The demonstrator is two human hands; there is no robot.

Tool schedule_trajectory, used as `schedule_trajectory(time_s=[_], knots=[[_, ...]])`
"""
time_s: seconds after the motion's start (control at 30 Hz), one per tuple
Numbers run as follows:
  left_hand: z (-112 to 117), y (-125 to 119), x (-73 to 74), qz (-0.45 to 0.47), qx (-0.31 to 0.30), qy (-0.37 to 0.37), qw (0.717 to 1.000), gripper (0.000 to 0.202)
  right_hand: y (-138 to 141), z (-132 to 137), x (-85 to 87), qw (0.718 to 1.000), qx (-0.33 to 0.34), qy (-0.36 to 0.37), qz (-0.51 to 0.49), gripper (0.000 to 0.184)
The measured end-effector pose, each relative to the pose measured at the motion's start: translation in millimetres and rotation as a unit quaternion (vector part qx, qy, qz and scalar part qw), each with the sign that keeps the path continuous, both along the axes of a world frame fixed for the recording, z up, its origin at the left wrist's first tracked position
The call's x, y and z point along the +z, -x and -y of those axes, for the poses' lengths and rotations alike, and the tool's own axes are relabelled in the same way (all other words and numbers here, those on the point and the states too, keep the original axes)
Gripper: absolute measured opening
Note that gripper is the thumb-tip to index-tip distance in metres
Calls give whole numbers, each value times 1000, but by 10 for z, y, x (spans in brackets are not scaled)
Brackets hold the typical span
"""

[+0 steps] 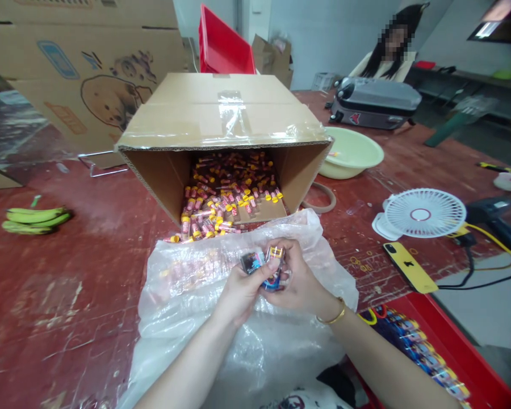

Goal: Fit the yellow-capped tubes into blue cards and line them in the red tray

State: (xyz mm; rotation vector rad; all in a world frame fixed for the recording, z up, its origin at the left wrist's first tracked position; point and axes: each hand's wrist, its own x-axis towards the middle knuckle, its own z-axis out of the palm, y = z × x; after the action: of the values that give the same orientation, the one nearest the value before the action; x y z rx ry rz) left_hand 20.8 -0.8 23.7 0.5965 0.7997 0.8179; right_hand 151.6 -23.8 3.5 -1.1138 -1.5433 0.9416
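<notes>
My left hand (238,292) and my right hand (300,281) meet above a translucent plastic bag (187,318). The fingers of both are closed on small glossy printed packets (273,278), coloured blue, black and yellow; their exact kind and number are partly hidden by the fingers. Just beyond, a cardboard box (221,108) lies on its side, its mouth towards me. Many small clear tubes (238,196) with yellow caps and pink contents fill its floor and spill over its front edge. More tubes show faintly through the bag.
Right of the box are a pale green basin (353,153), a tape ring (323,199), a white fan (426,213) and a yellow phone (409,267). A red tray (464,341) holds blue printed packets. Bananas (36,220) lie left. A person (387,62) sits behind a grey suitcase (375,96).
</notes>
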Motion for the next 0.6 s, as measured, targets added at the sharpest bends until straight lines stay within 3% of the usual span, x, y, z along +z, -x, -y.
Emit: schedule_trajectory(time_s=[0.27, 0.37, 0.43, 0.5, 0.53, 0.6], knots=[[-8, -8, -22, -16, -3, -10, 1000, 38, -14, 9, 4, 1000, -19, -13, 5, 67], [12, 32, 4, -40, -19, 20, 999, 38, -229, 69, 12, 993, -104, -43, 24, 67], [30, 59, 24, -65, -26, 35, 997, 37, -593, 228, -96, 978, -192, -63, 51, 67], [29, 74, 21, -102, -20, 28, 994, 42, -1117, 596, -319, 941, -314, -43, 119, 69], [19, 75, 8, -124, -16, 24, 992, 43, -1396, 875, -462, 906, -388, -3, 171, 72], [-7, 62, -37, -168, -8, 23, 985, 42, -1883, 1575, -765, 796, -523, 121, 277, 74]])
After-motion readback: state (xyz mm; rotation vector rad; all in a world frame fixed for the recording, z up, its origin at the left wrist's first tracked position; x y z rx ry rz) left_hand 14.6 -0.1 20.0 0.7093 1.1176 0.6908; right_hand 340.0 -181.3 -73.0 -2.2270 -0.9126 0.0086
